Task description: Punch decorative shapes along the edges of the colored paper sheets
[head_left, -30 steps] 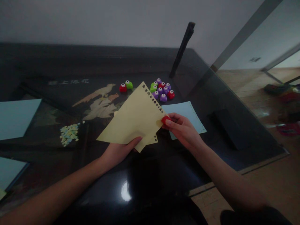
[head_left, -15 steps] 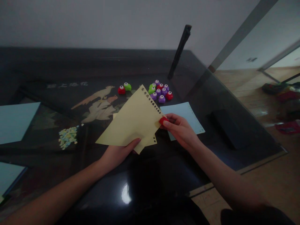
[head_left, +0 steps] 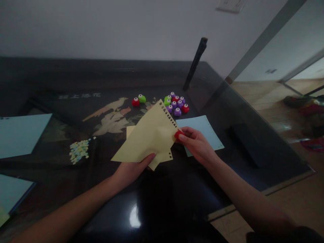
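A yellow sheet of paper (head_left: 144, 138) is held up by my left hand (head_left: 134, 170), the thumb on top near its lower edge. Small shaped holes run in a row along its upper right edge. My right hand (head_left: 196, 141) pinches a red paper punch (head_left: 178, 135) at the right corner of that sheet, at the end of the row. Another yellow sheet (head_left: 166, 157) shows partly beneath the held one. Behind my right hand lies a pale blue sheet (head_left: 206, 130) with small holes near its edge.
Several purple, red and green punches (head_left: 177, 104) cluster behind the paper, with a red punch (head_left: 135, 102) and a green one (head_left: 142, 98) to their left. Paper cutouts (head_left: 79, 151) and blue sheets (head_left: 22, 135) lie left. A black stick (head_left: 194, 64) stands at the back; a dark box (head_left: 245, 145) lies right.
The whole view has shifted slightly, so the table things appear a little lower and further right. Both hands keep their hold on the yellow sheet and the red punch.
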